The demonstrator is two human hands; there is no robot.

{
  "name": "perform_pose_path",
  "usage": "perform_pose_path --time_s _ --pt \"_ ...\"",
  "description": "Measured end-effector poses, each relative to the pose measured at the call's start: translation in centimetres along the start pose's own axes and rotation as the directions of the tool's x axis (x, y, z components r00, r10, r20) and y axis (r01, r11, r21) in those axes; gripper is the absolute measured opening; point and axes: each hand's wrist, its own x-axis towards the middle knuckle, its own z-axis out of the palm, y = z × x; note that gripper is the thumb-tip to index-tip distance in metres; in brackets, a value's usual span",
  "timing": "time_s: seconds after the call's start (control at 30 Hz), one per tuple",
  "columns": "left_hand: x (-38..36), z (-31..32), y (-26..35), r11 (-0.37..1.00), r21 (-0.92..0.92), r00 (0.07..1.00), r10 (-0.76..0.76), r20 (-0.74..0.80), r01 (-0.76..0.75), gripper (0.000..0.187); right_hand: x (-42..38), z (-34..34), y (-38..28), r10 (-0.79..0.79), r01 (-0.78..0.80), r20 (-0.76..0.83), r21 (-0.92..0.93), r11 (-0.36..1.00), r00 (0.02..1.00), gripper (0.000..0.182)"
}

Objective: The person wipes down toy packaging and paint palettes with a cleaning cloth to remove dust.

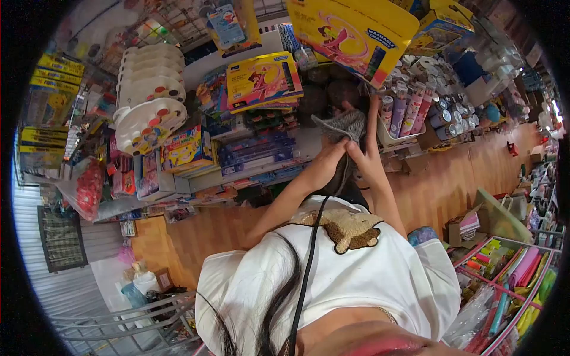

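A fuzzy grey cloth (349,126) hangs bunched in front of the shelf, its lower part trailing down toward my waist. My left hand (328,165) is closed on its gathered middle. My right hand (367,155) meets it there, its thumb pressed to the cloth beside the left fingers and one finger stretched up along the cloth's right side. Its other fingers are partly hidden. Just behind the cloth sit dark round objects (313,98) whose kind I cannot make out. A yellow crayon box (265,82) lies on a stack to their left.
A large yellow washable crayons box (356,32) overhangs the shelf. Pencil tubes (409,110) stand in a white bin at the right. White paint palettes (151,121) hang at the left. Behind me are a metal rack (130,317) and a stationery tray (504,285).
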Motion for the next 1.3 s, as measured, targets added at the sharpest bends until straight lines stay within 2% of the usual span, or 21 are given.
perform_pose_path --time_s 0.03,0.07,0.1,0.13,0.23,0.3,0.33,0.37,0.43,0.47,0.53,0.63,0.73,0.8,0.83,0.93,1.03,1.13,1.2,1.27,1.3 --pt "0.3 -0.8 0.3 0.995 0.1 0.997 -0.019 0.073 0.011 0.042 -0.7 -0.5 0.1 0.035 -0.035 0.022 -0.03 0.999 0.999 0.086" --pt "0.7 -1.9 0.6 0.98 0.197 0.989 -0.044 0.142 0.015 0.04 -1.6 -1.0 0.9 0.027 -0.028 -0.014 -0.082 0.996 1.0 0.06" --pt "1.0 -2.6 0.9 0.957 0.291 0.975 -0.076 0.208 0.012 0.039 -2.3 -1.4 0.8 0.127 -0.129 -0.03 -0.088 0.988 0.992 0.054" --pt "0.9 -2.8 1.7 0.975 0.217 0.986 0.009 0.165 -0.045 0.031 -3.0 -1.8 0.7 0.226 -0.229 -0.047 -0.092 0.969 0.973 0.048" --pt "1.8 -5.5 4.9 0.914 0.405 0.969 -0.088 0.232 -0.014 0.027 -4.1 -2.2 0.5 0.257 -0.263 -0.2 -0.008 0.965 0.946 0.037" --pt "2.7 -6.2 4.8 0.912 0.39 0.976 0.185 -0.111 -0.129 0.023 -4.5 -3.0 -0.1 0.177 -0.188 -0.312 -0.007 0.982 0.934 0.035" --pt "2.6 -6.1 5.8 0.895 0.417 0.895 0.31 -0.321 -0.161 0.024 -4.5 -3.2 -0.4 0.12 -0.126 -0.383 0.01 0.992 0.916 0.03" --pt "3.0 -5.9 5.9 0.836 0.484 0.762 0.486 -0.429 -0.26 0.026 -4.5 -3.8 -0.2 0.099 -0.082 -0.43 0.057 0.995 0.897 0.029" --pt "4.6 -5.7 5.9 0.666 0.637 0.372 0.745 -0.553 -0.388 0.029 -4.6 -5.0 -0.1 0.066 0.011 -0.524 0.142 0.99 0.849 0.028" --pt "5.5 -5.9 6.1 0.669 0.607 0.373 0.743 -0.555 -0.43 0.031 -5.1 -5.5 -0.6 0.193 -0.044 -0.513 0.287 0.957 0.836 0.028" --pt "7.3 -6.6 6.5 0.672 0.541 0.374 0.736 -0.565 -0.506 0.034 -5.2 -6.2 0.0 0.189 0.062 -0.521 0.426 0.903 0.832 0.029" --pt "8.7 -6.9 6.3 0.872 0.241 0.626 0.477 -0.618 -0.426 0.046 -4.2 -6.3 0.1 0.148 0.18 -0.529 0.519 0.836 0.836 0.033" --pt "8.8 -5.7 7.0 0.756 0.241 0.594 0.635 -0.494 -0.608 0.045 -2.4 -6.0 -1.6 0.12 0.271 -0.552 0.574 0.772 0.825 0.036" --pt "8.9 -4.7 7.8 0.727 0.403 0.572 0.686 -0.45 -0.556 0.046 -1.1 -5.6 -2.8 0.132 0.348 -0.59 0.626 0.697 0.796 0.035" --pt "8.9 -4.4 8.0 0.704 0.48 0.561 0.709 -0.427 -0.523 0.047 -0.6 -5.7 -2.8 0.093 0.337 -0.605 0.557 0.759 0.791 0.036" --pt "9.7 -4.3 8.1 0.745 0.393 0.575 0.666 -0.474 -0.539 0.051 1.4 -6.3 -3.1 -0.02 0.25 -0.663 0.254 0.934 0.748 0.043" --pt "10.9 -6.0 7.7 0.819 0.13 0.665 0.536 -0.52 -0.559 0.052 4.5 -6.6 -5.9 -0.169 0.368 -0.641 0.19 0.91 0.749 0.044" --pt "11.0 -5.3 8.9 0.903 0.066 0.668 0.361 -0.651 -0.424 0.054 8.1 -6.3 -8.9 -0.454 0.435 -0.584 -0.185 0.881 0.673 0.045" --pt "11.5 -5.5 8.5 0.888 0.104 0.663 0.408 -0.628 -0.448 0.054 11.2 -7.4 -8.6 -0.618 0.557 -0.188 -0.295 0.777 0.763 0.047" --pt "11.9 -5.9 8.1 0.868 0.135 0.656 0.454 -0.603 -0.477 0.054 12.1 -4.4 -9.8 -0.648 0.61 -0.068 -0.274 0.743 0.758 0.047" --pt "12.0 -6.2 8.0 0.858 0.145 0.651 0.474 -0.593 -0.493 0.054 12.3 -3.4 -10.3 -0.735 0.701 0.011 -0.309 0.643 0.678 0.044"
